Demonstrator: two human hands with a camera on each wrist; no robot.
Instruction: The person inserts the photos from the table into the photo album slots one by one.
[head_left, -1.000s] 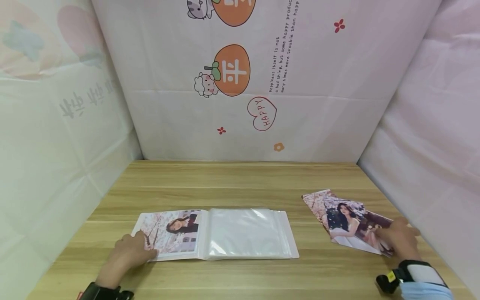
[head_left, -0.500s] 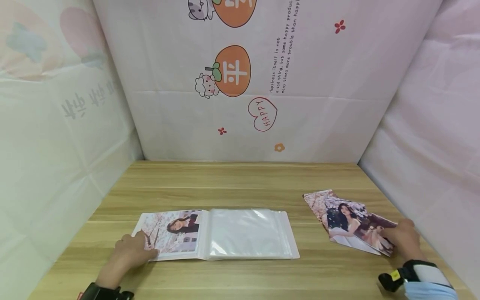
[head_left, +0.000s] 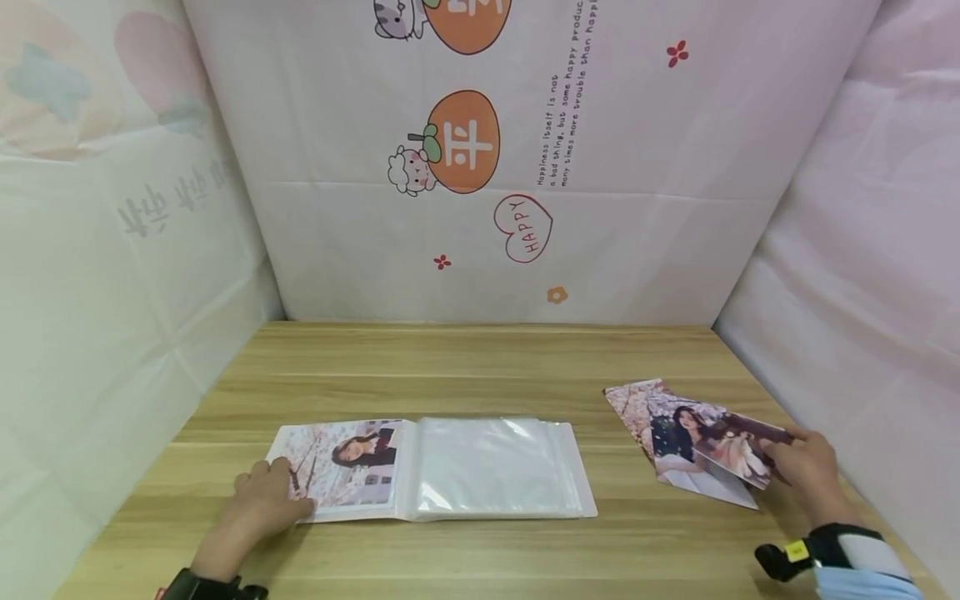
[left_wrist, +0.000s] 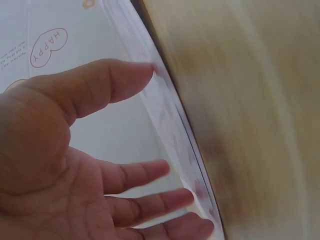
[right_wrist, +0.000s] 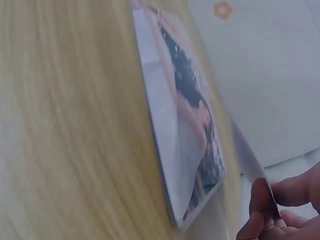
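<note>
A photo album (head_left: 495, 467) lies open on the table, with a blossom photo (head_left: 352, 467) in its left page and clear sleeves on the right. My left hand (head_left: 258, 502) rests on the left page's near corner; in the left wrist view its thumb and fingers (left_wrist: 142, 200) are spread, fingertips at the page edge. At the right, my right hand (head_left: 810, 471) pinches a photo print (head_left: 735, 450) by its right end, lifted and tilted over the other prints. The right wrist view has it edge-on between thumb and fingers. Beneath lies a print of a person in white (head_left: 675, 454).
Another blossom print (head_left: 633, 408) sticks out at the left of the pile. Wood-grain table (head_left: 480, 367) runs between album and prints. A printed cloth backdrop (head_left: 637, 250) stands behind, with cloth walls on both sides.
The right hand has raised the top print off the pile and shifted it slightly up and left, covering more of the print below. My left hand stays on the album.
</note>
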